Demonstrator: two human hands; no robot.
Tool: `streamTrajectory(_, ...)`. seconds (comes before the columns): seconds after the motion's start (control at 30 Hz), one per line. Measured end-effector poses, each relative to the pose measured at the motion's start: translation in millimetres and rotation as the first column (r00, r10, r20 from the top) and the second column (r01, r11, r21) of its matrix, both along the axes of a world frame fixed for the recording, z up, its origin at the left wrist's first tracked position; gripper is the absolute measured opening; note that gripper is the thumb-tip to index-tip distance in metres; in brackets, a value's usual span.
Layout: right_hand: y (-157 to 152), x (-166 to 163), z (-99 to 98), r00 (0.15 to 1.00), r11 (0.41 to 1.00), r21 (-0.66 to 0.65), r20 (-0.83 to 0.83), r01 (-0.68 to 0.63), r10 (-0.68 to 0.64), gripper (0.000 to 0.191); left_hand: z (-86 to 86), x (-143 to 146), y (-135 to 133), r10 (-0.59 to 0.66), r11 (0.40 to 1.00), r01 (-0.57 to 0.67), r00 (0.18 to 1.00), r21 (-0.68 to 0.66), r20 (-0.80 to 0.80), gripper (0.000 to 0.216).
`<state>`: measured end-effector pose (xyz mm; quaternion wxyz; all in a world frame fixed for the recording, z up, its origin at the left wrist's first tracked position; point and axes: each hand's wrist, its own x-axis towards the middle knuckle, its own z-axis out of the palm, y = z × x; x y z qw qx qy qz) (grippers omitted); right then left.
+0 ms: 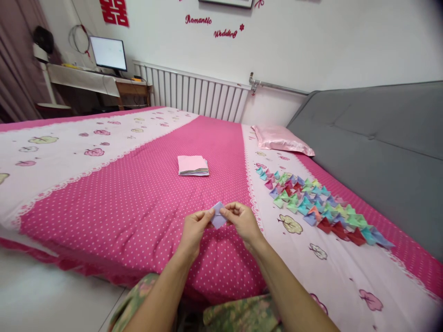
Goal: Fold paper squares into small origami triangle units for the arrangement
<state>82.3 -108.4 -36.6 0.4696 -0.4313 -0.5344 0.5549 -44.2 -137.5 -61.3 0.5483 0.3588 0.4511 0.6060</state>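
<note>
A small piece of folded lavender paper (218, 220), diamond-shaped from here, is held up between my two hands above the pink dotted bedspread (155, 198). My left hand (196, 226) pinches its left side, thumb on the front face. Its right side is gripped by my right hand (243, 220), also with the thumb in front and the fingers behind. Beyond my hands lies a stack of square paper sheets (193, 165), pink on top. To the right, rows of folded paper boats (311, 203) in several colours stand on the bedspread.
A pink satin pillow (282, 139) lies near the grey headboard (377, 129). Behind the bed are a white radiator (194, 90) and a desk (86, 82) with a monitor (108, 53). The bed's front edge is close to my knees.
</note>
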Motion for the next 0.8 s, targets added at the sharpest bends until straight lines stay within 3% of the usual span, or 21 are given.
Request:
streamTrajectory(0.1, 0.9, 1.2, -0.6, 1.000, 1.000, -0.018, 0.002, 0.014, -0.014, 0.028, -0.6, -2.2, 0.6, 0.070, 0.998, -0.070, 0.996, -0.005, -0.049, 0.026)
streamTrajectory(0.3, 1.1, 1.8, -4.3, 1.000, 1.000, -0.007, -0.007, -0.001, 0.001, 0.024, -2.0, -3.7, 1.1, 0.101, 0.994, -0.098, 0.992, 0.039, -0.082, 0.026)
streamTrajectory(0.6, 0.1, 0.8, -4.0, 0.998, 1.000, -0.007, -0.057, -0.025, 0.024, 0.026, 1.9, -3.4, -1.7, 0.068, 0.994, -0.055, 0.987, 0.091, -0.146, 0.028)
streamTrajectory(0.8, 0.2, 0.0, -3.5, 0.996, 0.996, -0.074, -0.076, -0.052, 0.046, 0.036, 3.6, -2.5, -1.7, 0.050, 0.995, -0.037, 0.989, 0.094, -0.142, 0.027)
